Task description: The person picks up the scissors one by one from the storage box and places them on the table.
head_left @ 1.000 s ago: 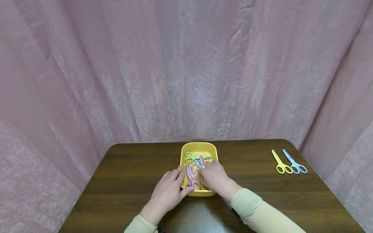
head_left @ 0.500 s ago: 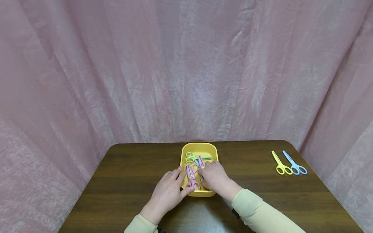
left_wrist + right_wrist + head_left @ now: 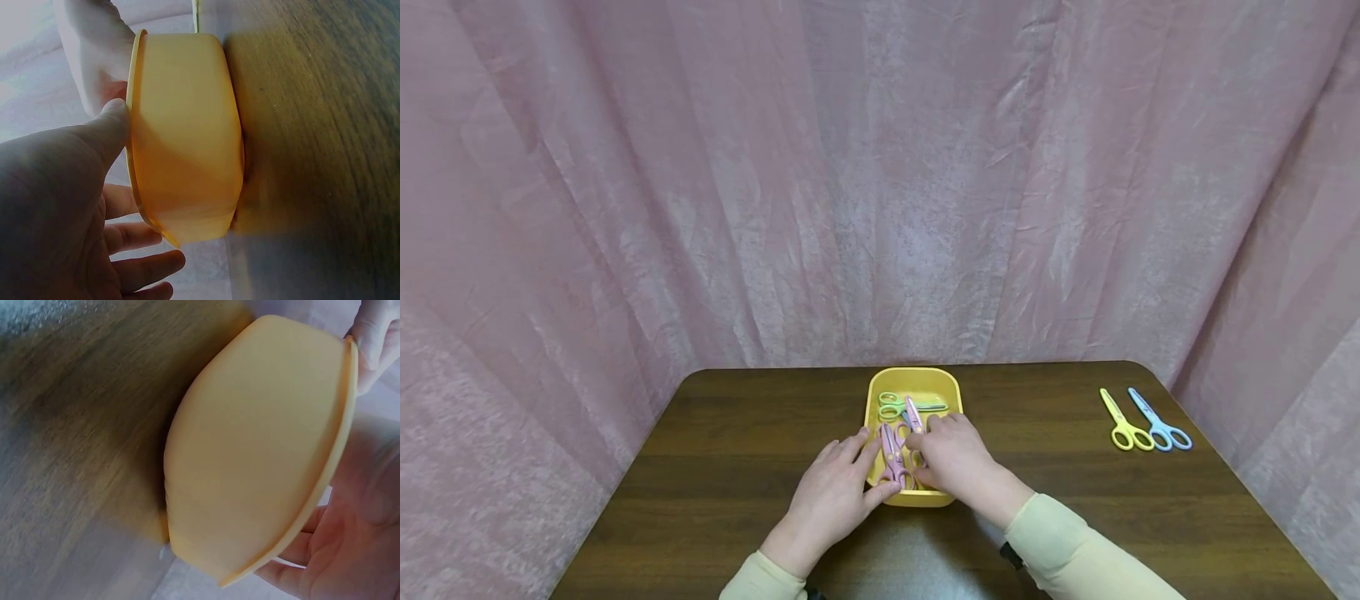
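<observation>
In the head view, a yellow plastic bin (image 3: 917, 500) stands on the table, holding several scissors. My left hand (image 3: 835, 492) rests at its near left corner, thumb at the near rim and fingers over the left rim. Pink scissors (image 3: 891, 450) lie beside its fingertips. Inside the bin's right side, my right hand (image 3: 957, 460) pinches a second pair of pink scissors (image 3: 913, 413), blade pointing away; the fingers partly hide their handles. Green scissors (image 3: 892, 409) lie crosswise at the back. A bit of blue shows beneath the held pair. Both wrist views show mainly the bin's outer wall (image 3: 187, 125).
Yellow scissors (image 3: 1123, 423) and blue scissors (image 3: 1156, 423) lie side by side at the right of the brown wooden table (image 3: 737, 450), blades pointing away. A pink curtain (image 3: 910, 183) hangs behind the table and along both sides.
The pink scissors in my right hand have shifted slightly left and away, their tip now overlapping the green scissors. My left hand has stayed in place.
</observation>
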Demonstrator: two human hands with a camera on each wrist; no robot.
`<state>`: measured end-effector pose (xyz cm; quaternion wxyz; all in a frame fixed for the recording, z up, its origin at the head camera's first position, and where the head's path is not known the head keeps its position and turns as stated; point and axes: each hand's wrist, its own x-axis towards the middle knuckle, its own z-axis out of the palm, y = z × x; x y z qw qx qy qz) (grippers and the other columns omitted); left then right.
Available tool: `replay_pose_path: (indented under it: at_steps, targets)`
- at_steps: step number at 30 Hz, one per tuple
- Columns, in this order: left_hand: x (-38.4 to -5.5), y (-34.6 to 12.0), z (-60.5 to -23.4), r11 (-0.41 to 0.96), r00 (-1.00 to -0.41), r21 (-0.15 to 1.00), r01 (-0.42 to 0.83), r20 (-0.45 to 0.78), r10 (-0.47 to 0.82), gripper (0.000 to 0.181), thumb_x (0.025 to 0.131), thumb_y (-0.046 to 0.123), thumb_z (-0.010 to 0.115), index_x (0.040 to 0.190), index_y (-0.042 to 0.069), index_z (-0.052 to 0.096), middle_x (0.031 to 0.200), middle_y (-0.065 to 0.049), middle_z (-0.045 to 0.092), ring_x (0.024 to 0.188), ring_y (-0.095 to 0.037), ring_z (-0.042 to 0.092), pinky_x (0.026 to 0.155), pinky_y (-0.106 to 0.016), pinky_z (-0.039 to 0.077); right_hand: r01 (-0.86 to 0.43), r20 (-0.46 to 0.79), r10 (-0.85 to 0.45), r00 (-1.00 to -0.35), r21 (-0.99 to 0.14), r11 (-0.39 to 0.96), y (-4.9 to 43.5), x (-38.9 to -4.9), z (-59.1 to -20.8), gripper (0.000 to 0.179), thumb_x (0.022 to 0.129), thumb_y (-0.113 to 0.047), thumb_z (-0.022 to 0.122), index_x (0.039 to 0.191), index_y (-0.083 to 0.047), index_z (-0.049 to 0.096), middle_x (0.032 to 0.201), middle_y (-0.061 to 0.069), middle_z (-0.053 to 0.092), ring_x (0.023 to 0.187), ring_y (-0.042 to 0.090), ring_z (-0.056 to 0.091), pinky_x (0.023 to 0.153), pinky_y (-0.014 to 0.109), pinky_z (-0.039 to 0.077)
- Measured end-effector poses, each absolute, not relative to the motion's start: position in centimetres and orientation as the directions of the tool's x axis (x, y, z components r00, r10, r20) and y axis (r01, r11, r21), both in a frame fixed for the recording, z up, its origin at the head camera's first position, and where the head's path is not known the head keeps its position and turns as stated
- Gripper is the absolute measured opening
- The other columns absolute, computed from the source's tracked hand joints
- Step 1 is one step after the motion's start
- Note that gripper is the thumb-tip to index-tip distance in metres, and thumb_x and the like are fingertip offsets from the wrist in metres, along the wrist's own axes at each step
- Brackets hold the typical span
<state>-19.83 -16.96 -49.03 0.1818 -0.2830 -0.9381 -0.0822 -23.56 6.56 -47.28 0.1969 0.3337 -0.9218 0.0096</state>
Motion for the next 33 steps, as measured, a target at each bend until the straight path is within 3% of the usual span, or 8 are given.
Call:
replay_pose_path:
  at_steps: [16,22,33]
  targets:
    - [-19.7,-17.0,-49.1,0.829,-0.779,0.057,0.556,0.385,0.495,0.072,0.104,0.059,0.071,0.148,0.002,0.068,0.146,-0.021,0.066,0.128,-0.041,0.067,0.114,-0.055,0.051,-0.636,0.453,-0.597,-0.662,0.081,0.767,7.5,-22.5,-46.2,0.028,0.082,-0.025,0.092,0.108,-0.022,0.085,0.076,-0.006,0.054,0.072,0.016,0.055,0.086,0.046,0.055]
    - [-19.7,-17.0,-49.1,0.827,-0.772,0.054,0.560,0.396,0.497,0.073,0.103,0.059,0.072,0.148,0.002,0.068,0.145,-0.021,0.067,0.128,-0.040,0.068,0.114,-0.054,0.051,-0.635,0.483,-0.584,-0.652,0.074,0.769,8.2,-22.1,-45.8,0.028,0.081,-0.025,0.095,0.106,-0.021,0.084,0.080,-0.005,0.056,0.070,0.014,0.052,0.079,0.045,0.057]
    - [-19.8,-16.9,-49.1,0.827,-0.779,0.068,0.558,0.386,0.494,0.072,0.104,0.058,0.072,0.148,0.002,0.068,0.147,-0.021,0.066,0.132,-0.040,0.066,0.116,-0.054,0.049,-0.596,0.506,-0.530,-0.680,0.040,0.802,10.5,-21.0,-45.4,0.036,0.079,-0.027,0.099,0.111,-0.022,0.082,0.095,0.001,0.065,0.076,0.020,0.060,0.070,0.041,0.055]
